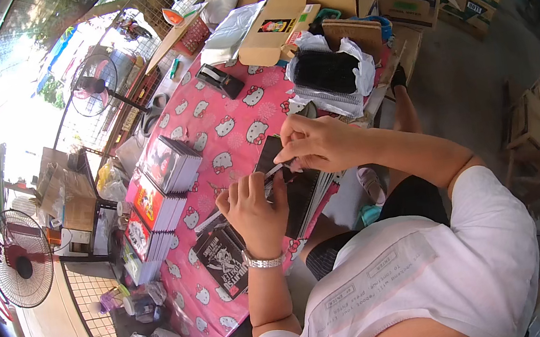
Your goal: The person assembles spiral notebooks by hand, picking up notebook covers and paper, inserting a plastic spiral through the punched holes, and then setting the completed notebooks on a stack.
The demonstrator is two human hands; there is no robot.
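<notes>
Head view: hands nearly meet at black-covered, white-edged notebooks, their exact grip unclear.

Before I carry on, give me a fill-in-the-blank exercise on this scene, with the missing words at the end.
1. The left hand wears a silver metal-link watch around its ____.
2. Beside it, the bare right hand is over flat stacked booklets with ____ covers.
3. The shiny tablecloth printed with white cat faces has a ____ background.
4. The rectangular piles of colourful picture-covered books stand to the ____ of both hands.
Missing words: wrist; black; pink; left.
</notes>
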